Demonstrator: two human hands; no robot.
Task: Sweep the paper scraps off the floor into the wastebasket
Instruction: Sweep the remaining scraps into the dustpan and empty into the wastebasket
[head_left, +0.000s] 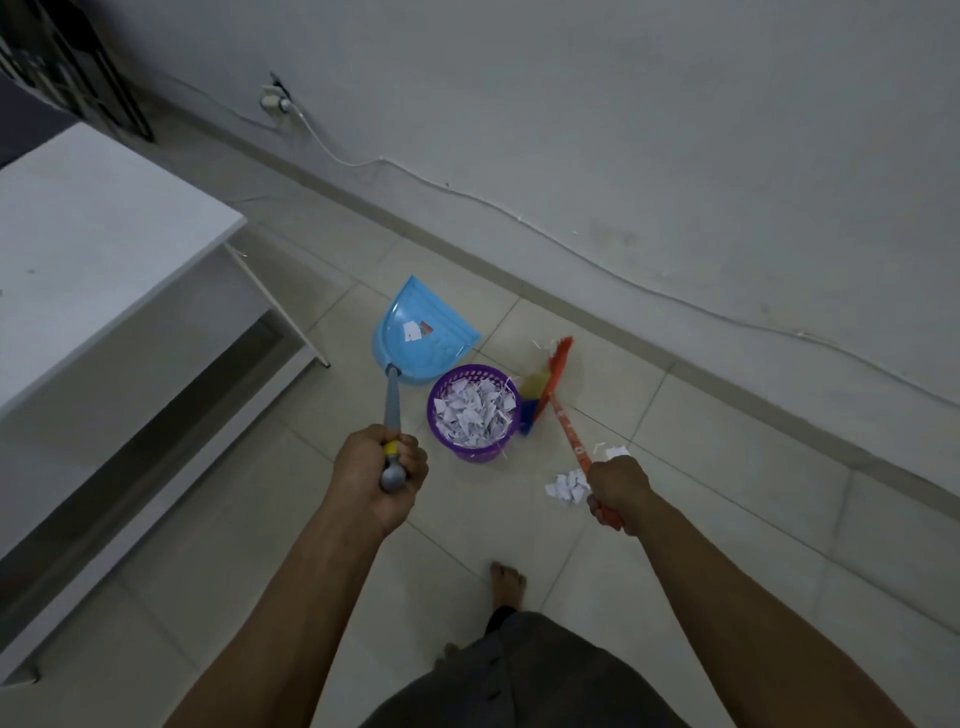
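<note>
Head view: the left hand (376, 467) is curled tight around the grey pole, near its yellow band and rounded end, of a light-blue plastic dustpan (421, 332). The pan sits beyond that fist, at the far end of the pole, with a couple of white scraps (412, 331) lying in it. The right hand (618, 488) is closed in a fist on the orange stick of a broom (557, 366), whose orange head with yellow and blue bristles lies ahead of that grip.

Between the two grips and a little beyond them stands a round purple mesh plastic wastebasket (475, 452), filled with torn white paper scraps (475, 410). The pan overlaps its far-left rim and the broom head is just beside its right side. A small heap of loose paper pieces (566, 486) lies on the pale tiled floor (727, 493) just left of the right fist. A bare foot (506, 579) stands nearer than both hands, and a white table (104, 234) is well left of the left grip.
</note>
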